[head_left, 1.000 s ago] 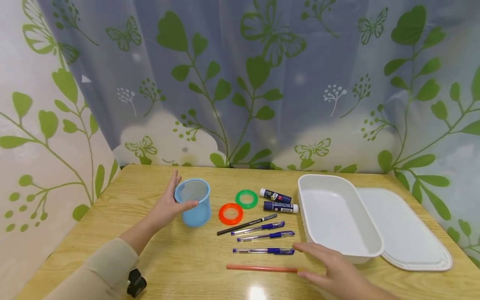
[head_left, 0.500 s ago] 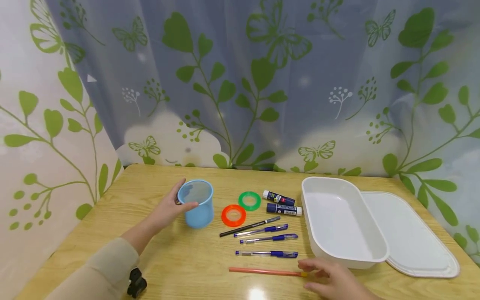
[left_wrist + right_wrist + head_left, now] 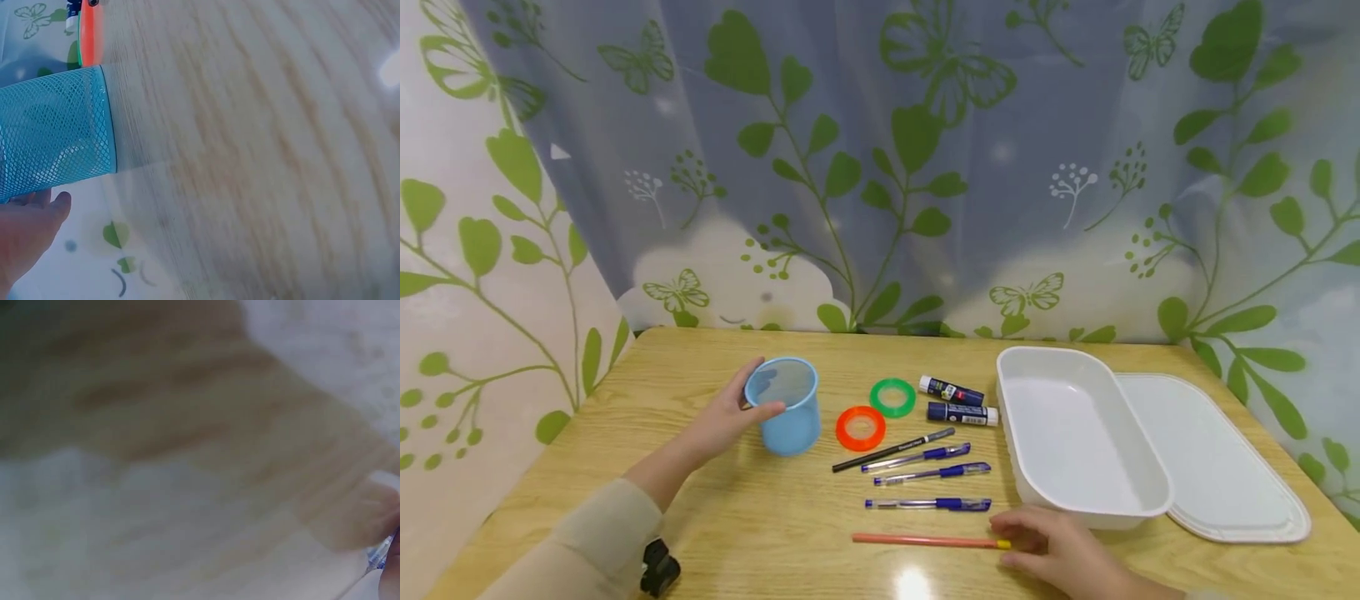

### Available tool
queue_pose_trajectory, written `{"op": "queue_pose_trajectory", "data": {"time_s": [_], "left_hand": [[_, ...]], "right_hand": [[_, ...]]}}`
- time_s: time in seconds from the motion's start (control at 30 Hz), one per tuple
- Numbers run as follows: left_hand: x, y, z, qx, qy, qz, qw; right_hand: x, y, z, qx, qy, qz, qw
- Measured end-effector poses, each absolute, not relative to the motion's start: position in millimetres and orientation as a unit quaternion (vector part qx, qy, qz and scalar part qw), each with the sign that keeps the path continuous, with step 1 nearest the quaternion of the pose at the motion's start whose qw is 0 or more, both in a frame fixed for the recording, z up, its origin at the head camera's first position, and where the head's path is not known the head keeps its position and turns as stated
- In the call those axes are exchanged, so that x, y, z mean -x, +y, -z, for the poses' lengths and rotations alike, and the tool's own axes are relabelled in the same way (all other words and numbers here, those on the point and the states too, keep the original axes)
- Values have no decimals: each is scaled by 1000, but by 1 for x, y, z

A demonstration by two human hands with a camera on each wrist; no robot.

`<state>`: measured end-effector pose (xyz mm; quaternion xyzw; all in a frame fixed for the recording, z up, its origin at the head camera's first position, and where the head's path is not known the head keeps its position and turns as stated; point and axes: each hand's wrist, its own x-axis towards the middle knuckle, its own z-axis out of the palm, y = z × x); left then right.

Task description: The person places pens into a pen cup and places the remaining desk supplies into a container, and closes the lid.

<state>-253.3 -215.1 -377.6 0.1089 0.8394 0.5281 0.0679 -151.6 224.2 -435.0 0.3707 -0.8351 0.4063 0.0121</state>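
Note:
In the head view my left hand [image 3: 733, 415] holds a blue mesh pen cup [image 3: 790, 427] at its left side, thumb at the front near the rim and fingers behind. The left wrist view shows the cup's mesh wall [image 3: 56, 131] with fingertips against it. My right hand [image 3: 1060, 546] hovers at the yellow end of a thin orange pencil [image 3: 925, 540], thumb and forefinger apart on either side of it. Above the pencil lie three blue-capped clear pens, the nearest pen [image 3: 928, 504] parallel to it, and a black pencil [image 3: 891, 451].
An orange tape roll [image 3: 861, 450] and a green tape roll [image 3: 892, 416] lie beside the cup. Two dark blue glue sticks, one the lower glue stick [image 3: 962, 413], lie left of a white bin [image 3: 1078, 442]. Its lid [image 3: 1232, 467] lies to the right, on the wooden table [image 3: 760, 533].
My left fingers have closed in on the cup from a wider spread. My right hand has lowered toward the orange pencil's end, its fingers curling more. The cup and pencils stay put.

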Motion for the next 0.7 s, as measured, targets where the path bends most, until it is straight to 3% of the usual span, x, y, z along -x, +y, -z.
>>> {"op": "queue_pose_trajectory", "data": {"time_s": [0.3, 0.7], "left_hand": [[253, -214, 378, -110, 842, -524, 62], [252, -215, 378, -103, 850, -514, 57]], "right_hand": [[150, 223, 436, -342, -842, -417, -25], [152, 217, 431, -364, -854, -371, -28]]}}
